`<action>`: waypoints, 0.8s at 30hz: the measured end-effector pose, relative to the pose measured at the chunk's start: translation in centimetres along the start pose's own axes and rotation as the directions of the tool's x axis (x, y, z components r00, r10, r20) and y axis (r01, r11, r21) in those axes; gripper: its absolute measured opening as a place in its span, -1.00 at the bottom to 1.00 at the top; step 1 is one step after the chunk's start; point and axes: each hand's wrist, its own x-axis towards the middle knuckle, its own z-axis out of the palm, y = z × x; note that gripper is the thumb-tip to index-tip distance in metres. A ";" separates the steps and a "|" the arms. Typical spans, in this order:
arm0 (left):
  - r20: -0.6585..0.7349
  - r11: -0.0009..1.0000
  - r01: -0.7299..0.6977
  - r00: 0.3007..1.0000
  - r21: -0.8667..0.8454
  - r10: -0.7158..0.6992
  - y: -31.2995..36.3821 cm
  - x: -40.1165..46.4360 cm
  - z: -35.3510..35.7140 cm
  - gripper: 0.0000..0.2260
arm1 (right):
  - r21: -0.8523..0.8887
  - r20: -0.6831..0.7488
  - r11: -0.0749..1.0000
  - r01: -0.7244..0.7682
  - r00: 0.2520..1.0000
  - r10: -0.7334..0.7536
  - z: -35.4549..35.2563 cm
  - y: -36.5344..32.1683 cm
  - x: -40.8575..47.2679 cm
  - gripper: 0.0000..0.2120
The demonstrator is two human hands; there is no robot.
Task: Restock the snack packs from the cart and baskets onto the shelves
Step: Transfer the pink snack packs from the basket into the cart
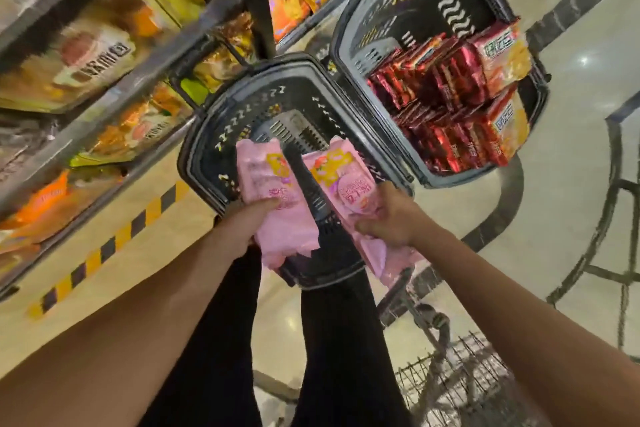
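2 baskets sit on the floor (571, 184). The near basket (207, 135) is in the middle, just in front of the person's legs (332, 340). The far basket (367, 10) is to its right and holds a stack of packs (460, 94) on its right side. The shelves (104, 87) run along the left, with bags (90, 55) on them. The left hand (239, 225) holds 1 pack (273, 198) over the near basket. The right hand (388, 215) holds another pack (349, 191) beside it. A wire cart (460, 378) stands near on the right.
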 end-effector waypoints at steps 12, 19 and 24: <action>-0.065 0.991 0.069 0.995 -0.117 -0.077 -3.6 20.5 4.6 -0.23 | -0.118 -0.111 0.993 0.002 0.994 -0.016 6.7 -0.2 21.7 -0.31; -0.213 0.975 -0.044 0.977 -0.218 -0.004 -7.1 27.4 8.5 -0.66 | -0.060 -0.105 0.995 0.078 0.991 -0.084 10.2 2.0 29.9 -0.35; -0.234 0.997 -0.029 0.972 -0.074 0.011 -8.3 31.3 9.6 -0.74 | -0.025 -0.136 0.997 0.072 0.988 -0.074 12.6 2.8 33.6 -0.36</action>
